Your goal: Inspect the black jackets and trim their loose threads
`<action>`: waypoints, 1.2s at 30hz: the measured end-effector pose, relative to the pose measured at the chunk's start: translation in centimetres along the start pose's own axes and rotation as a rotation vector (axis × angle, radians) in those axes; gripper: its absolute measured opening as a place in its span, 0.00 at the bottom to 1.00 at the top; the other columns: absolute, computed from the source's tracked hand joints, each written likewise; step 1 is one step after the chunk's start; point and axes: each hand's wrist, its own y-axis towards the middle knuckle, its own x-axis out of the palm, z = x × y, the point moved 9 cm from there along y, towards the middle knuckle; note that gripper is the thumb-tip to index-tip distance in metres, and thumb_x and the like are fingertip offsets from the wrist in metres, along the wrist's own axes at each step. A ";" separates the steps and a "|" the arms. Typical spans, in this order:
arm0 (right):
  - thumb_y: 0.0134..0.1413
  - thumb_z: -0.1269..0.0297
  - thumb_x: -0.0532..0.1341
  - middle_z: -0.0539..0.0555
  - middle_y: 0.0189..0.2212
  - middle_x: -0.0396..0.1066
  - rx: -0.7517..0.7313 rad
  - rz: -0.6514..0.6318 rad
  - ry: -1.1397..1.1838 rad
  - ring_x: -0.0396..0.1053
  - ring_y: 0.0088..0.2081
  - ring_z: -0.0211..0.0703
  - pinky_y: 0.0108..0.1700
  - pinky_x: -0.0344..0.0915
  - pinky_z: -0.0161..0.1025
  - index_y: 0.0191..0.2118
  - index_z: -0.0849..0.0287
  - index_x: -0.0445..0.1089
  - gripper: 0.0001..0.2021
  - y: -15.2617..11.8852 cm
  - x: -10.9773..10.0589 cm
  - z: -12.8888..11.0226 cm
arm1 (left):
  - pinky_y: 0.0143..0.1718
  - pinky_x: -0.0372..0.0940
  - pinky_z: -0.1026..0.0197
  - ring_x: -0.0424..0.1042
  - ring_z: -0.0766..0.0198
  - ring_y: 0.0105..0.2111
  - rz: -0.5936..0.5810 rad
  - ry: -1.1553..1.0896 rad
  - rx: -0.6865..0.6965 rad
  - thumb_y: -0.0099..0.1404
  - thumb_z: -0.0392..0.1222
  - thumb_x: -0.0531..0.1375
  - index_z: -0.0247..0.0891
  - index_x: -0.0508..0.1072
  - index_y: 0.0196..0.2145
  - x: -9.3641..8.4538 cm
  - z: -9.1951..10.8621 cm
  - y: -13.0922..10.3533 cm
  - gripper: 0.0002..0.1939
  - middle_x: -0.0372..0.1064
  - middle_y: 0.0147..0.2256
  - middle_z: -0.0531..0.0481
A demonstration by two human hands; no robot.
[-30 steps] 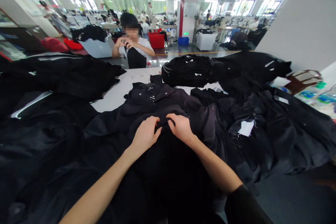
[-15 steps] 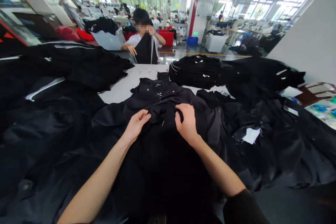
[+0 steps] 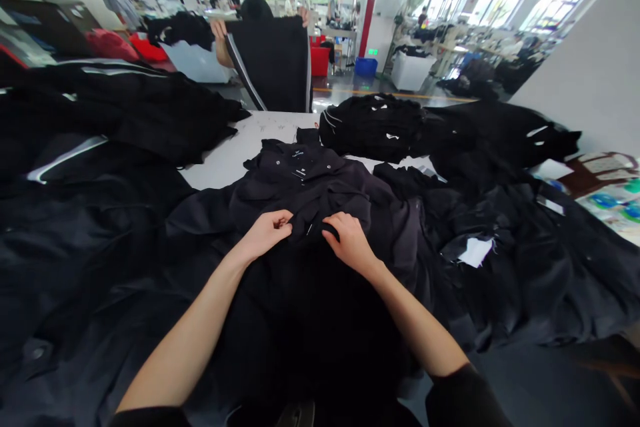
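The left hand [image 3: 267, 233] and the right hand [image 3: 350, 238] pinch one black cloth [image 3: 305, 213] between them.
Each thumb is closed toward its fingers, with a fold of the cloth inside; the cloth lies in the middle, before the person. To the right, a white scrap [image 3: 476, 252] rests on dark clothes [image 3: 540, 280]. Just beyond the hands there is a dark collar [image 3: 310, 170]; whether it belongs to the same cloth, I cannot tell. Farther, a black stack [image 3: 373, 127] lies on the white table [image 3: 213, 170]. Across it, a co-worker [image 3: 219, 30] lifts a striped black piece [image 3: 273, 60].
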 end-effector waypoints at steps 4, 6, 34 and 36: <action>0.62 0.65 0.59 0.52 0.34 0.72 0.006 -0.006 0.042 0.69 0.38 0.42 0.49 0.58 0.42 0.52 0.60 0.66 0.13 0.2 0.0 0.0 | 0.29 0.54 0.65 0.60 0.69 0.25 0.027 0.047 0.031 0.58 0.40 0.57 0.35 0.68 0.28 0.1 -0.2 0.1 0.05 0.61 0.25 0.57; 0.61 0.63 0.60 0.53 0.36 0.72 -0.034 -0.027 -0.007 0.69 0.37 0.42 0.48 0.58 0.42 0.57 0.61 0.62 0.20 0.3 0.2 -0.6 | 0.28 0.54 0.65 0.60 0.69 0.26 0.054 0.058 0.033 0.58 0.40 0.56 0.36 0.67 0.29 0.1 -0.3 0.1 0.05 0.61 0.25 0.57; 0.55 0.48 0.61 0.58 0.27 0.75 0.700 0.134 0.186 0.73 0.29 0.49 0.36 0.68 0.46 0.31 0.55 0.73 0.15 -13.3 -14.5 14.3 | 0.26 0.52 0.66 0.56 0.69 0.24 -0.024 0.115 0.038 0.60 0.41 0.54 0.38 0.63 0.27 1.2 -1.4 -0.3 0.07 0.55 0.24 0.58; 0.60 0.51 0.58 0.58 0.32 0.76 0.555 0.245 0.131 0.74 0.34 0.48 0.41 0.68 0.46 0.34 0.55 0.73 0.13 -11.8 -14.8 12.2 | 0.28 0.52 0.65 0.55 0.69 0.25 -0.064 0.168 0.065 0.61 0.42 0.54 0.38 0.62 0.27 1.6 -1.0 -0.5 0.07 0.55 0.24 0.58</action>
